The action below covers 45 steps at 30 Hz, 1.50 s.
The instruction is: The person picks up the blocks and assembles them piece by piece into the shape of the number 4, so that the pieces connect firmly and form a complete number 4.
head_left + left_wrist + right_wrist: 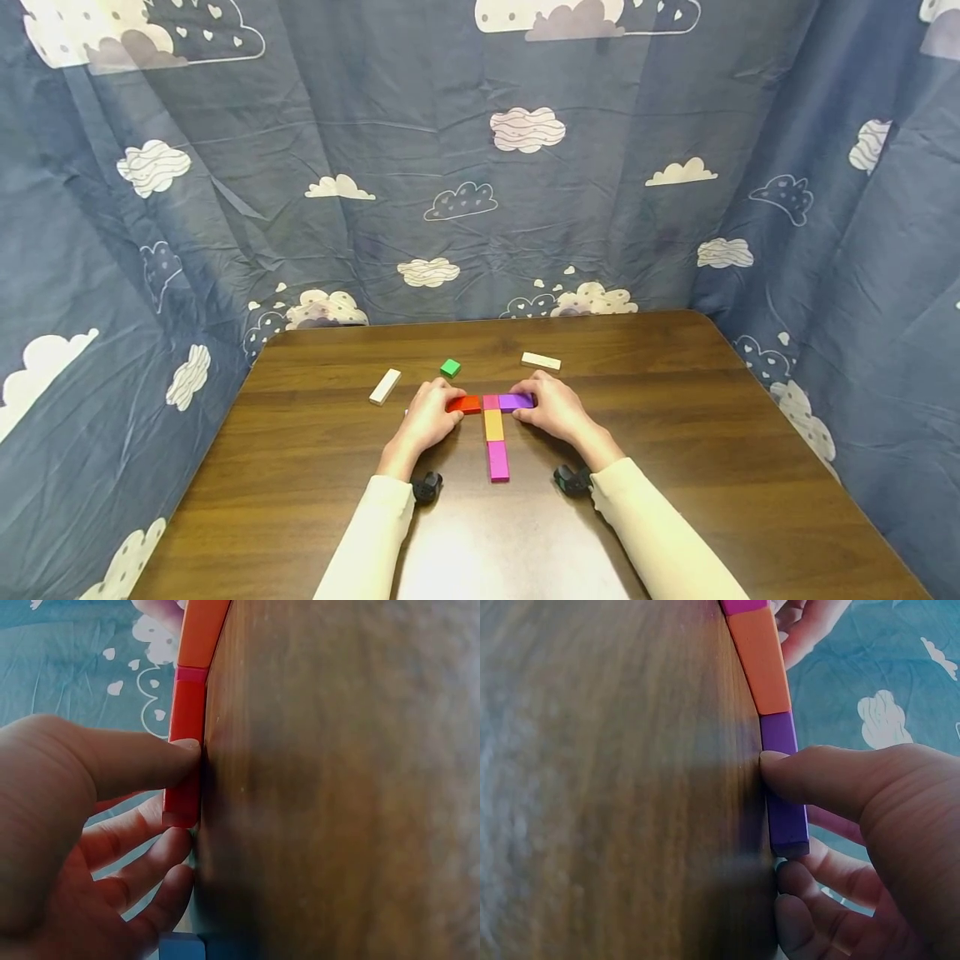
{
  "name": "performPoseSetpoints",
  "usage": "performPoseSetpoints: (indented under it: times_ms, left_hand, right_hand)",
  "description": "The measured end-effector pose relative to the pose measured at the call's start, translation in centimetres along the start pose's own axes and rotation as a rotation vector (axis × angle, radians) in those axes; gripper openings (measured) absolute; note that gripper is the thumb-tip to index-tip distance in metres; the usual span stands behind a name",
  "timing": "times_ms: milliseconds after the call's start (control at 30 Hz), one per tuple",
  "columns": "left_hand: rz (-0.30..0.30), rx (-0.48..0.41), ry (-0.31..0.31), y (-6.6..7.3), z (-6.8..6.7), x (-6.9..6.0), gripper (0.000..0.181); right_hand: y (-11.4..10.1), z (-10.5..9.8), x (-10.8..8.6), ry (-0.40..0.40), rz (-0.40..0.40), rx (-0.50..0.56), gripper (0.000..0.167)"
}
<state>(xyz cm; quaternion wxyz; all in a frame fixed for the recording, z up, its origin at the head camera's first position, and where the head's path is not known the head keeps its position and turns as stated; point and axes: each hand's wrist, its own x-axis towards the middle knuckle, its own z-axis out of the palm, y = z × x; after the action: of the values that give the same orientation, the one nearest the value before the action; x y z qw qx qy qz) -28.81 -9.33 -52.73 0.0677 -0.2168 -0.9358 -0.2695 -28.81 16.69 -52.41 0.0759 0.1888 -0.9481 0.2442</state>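
My left hand (430, 412) pinches a red block (467, 405) between thumb and fingers, as the left wrist view also shows. Opposite it, my right hand (557, 406) grips a purple block (516, 402), thumb on the near side. Between the two lies a pink block (491, 402); the purple one meets its right side, and the red one's end is very close to its left. An orange block (493, 425) runs from the pink one toward me, followed by a magenta block (498, 461). Together they form a T lying flat on the table.
Beyond the hands lie a green block (450, 367) and two white blocks, one at the left (386, 387) and another at the right (541, 361). A blue block (181, 946) sits by my left fingers, mostly hidden in the head view. Cloud-print curtains (420, 125) surround the wooden table (637, 383).
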Motion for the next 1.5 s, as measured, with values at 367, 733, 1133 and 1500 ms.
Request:
performPoseSetpoints:
  times_ms: [367,733,1133,1500]
  left_hand:
    - [0.012,-0.001,0.021,0.06,0.56,0.15,0.032]
    - [0.013,-0.002,0.034,0.21,0.50,-0.05,0.031]
    - [-0.001,-0.001,0.032,0.38,0.40,0.06,0.031]
    - [0.000,-0.002,0.035,0.35,0.44,0.01,0.032]
  right_hand:
    - [0.18,0.03,-0.06,0.003,0.004,0.001,0.032]
    - [-0.12,0.07,0.04,-0.013,0.011,-0.008,0.033]
    - [-0.21,-0.09,0.10,-0.011,-0.001,-0.012,0.033]
    - [-0.27,-0.14,-0.02,-0.015,0.010,-0.005,0.033]
